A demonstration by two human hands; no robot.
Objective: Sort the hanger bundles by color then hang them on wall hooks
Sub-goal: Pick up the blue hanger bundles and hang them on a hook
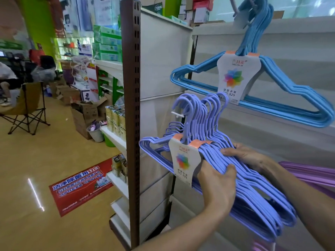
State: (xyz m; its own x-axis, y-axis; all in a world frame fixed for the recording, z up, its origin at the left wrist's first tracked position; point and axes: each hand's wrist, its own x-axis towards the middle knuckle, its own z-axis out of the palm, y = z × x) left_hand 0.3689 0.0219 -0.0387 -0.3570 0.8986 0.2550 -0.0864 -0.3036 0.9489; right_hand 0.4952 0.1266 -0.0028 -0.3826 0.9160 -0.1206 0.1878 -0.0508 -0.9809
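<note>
Bundles of lavender-blue hangers (253, 189) with white paper labels are held in front of the wall panel. My left hand (215, 189) grips them from below, thumb over the shoulder bars. My right hand (248, 156) holds the far side, fingers curled over the bars. Their hooks (199, 109) are level with a white wall hook (177, 114). Higher up, a sky-blue hanger bundle (282, 105) with a label hangs from an upper wall hook (235, 6). A strip of pink-purple hangers (311, 173) shows at the right edge.
A brown slotted upright post (133, 105) stands left of the white wall panel (163, 60). Shelves with boxed goods (116, 122) run behind it. Cardboard boxes (87, 113), a folding chair (27, 107) and a red floor sticker (81, 185) occupy the floor at left.
</note>
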